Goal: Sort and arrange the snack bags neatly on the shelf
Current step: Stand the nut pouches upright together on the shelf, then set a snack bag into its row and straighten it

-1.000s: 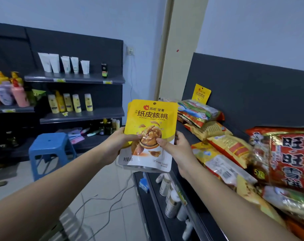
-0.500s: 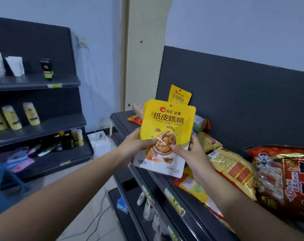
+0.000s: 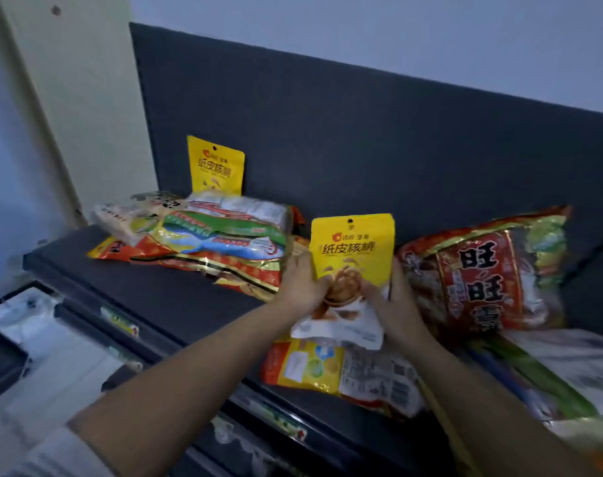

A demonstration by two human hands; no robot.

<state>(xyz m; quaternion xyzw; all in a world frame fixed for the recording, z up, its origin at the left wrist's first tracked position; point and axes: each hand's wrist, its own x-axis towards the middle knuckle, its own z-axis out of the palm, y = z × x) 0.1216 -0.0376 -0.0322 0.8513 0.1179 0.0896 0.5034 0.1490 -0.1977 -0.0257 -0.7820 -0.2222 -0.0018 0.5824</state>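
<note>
View from the head camera, looking down at the top shelf point(image 3: 155, 290). At centre we see a yellow bag point(image 3: 351, 253) held upright over the shelf, its printed front toward us and its white lower part crumpled. The left hand point(image 3: 302, 287) grips the bag's lower left edge, thumb pressed on the front and fingers curled behind. The right hand point(image 3: 396, 301) grips the lower right edge in the same way, with the thumb on the front; we cannot tell how its fingers lie behind the bag. The held bag stands between a pile of flat bags point(image 3: 221, 239) on its left and a large red bag point(image 3: 482, 270) on its right, which leans on the dark back panel point(image 3: 362, 132). Just below the hands an orange and yellow bag point(image 3: 303, 364) lies flat at the shelf's front edge. At far left, behind the pile, we note a second yellow bag point(image 3: 215, 166) of the same print, standing upright against the back panel. At lower right a green and white bag point(image 3: 551, 373) lies partly in view.
</note>
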